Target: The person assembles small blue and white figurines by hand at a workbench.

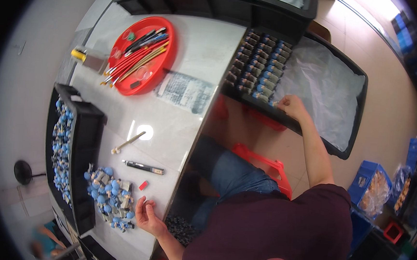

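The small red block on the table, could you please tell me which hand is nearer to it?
Left. The left hand is just below the red block in the picture, apart from it; the right hand is farther off, at the black tray.

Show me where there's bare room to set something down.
Free: the white tabletop between the red tray and the thin stick, and the white sheet in the black tray, right of the figurine rows. Crowded: the figurine pile beside the left hand, the packed black bin next to it, and the brush-filled red tray.
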A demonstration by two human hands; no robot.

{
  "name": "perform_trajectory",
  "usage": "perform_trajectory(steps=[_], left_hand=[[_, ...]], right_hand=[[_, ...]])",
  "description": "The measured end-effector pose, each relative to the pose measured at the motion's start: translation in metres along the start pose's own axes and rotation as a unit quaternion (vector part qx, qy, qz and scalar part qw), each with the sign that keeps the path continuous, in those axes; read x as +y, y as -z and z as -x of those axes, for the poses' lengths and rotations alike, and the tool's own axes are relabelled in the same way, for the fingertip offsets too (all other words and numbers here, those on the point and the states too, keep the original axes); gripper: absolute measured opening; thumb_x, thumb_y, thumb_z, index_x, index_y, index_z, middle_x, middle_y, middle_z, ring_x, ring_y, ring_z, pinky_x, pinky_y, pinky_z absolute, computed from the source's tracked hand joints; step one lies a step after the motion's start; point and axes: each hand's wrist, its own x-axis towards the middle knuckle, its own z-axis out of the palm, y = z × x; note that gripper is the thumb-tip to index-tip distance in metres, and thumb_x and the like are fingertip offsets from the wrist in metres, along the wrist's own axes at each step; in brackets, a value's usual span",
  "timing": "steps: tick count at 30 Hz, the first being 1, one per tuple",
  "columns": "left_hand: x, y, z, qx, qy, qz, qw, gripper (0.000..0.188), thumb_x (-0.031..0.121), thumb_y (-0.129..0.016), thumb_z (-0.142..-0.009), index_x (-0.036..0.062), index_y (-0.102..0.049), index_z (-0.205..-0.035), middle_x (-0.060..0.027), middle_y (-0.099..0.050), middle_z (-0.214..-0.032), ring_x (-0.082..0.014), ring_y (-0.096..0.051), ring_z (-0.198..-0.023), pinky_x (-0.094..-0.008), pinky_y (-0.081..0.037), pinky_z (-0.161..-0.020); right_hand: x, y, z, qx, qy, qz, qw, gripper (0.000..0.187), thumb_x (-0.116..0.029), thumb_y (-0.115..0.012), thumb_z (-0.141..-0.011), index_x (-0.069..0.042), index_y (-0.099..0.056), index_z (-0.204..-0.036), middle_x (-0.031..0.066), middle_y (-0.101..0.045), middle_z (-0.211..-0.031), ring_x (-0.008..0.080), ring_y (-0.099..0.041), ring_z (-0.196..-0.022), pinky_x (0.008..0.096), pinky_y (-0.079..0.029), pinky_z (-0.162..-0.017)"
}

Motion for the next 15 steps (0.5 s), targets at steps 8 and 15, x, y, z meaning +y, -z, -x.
perform_trajectory(steps=[8,15], left_hand=[[-0.003,-0.003,-0.004,-0.029,-0.019,-0.002,0.999,0.021,-0.010,-0.055,-0.075,-0.0038,-0.059,-0.095,-0.0119,-0.056,-0.100,-0.0155,-0.057,-0.086,-0.0250,-0.047,-0.076],[0.019,0.008,-0.002,-0.010,-0.133,-0.107,0.985,0.014,-0.006,-0.060,-0.073,-0.0007,-0.061,-0.086,-0.0123,-0.061,-0.088,-0.0218,-0.060,-0.079,-0.0267,-0.047,-0.070]], right_hand=[[0.035,0.007,-0.019,-0.021,0.095,0.129,0.987,0.020,-0.020,-0.065,-0.072,-0.001,-0.061,-0.074,0.0111,-0.062,-0.066,0.0160,-0.058,-0.061,0.0308,-0.045,-0.058],[-0.047,0.007,0.009,0.102,0.180,0.131,0.970,0.029,-0.023,-0.065,-0.077,0.001,-0.060,-0.093,0.0113,-0.063,-0.081,0.0174,-0.060,-0.073,0.0280,-0.047,-0.068]])
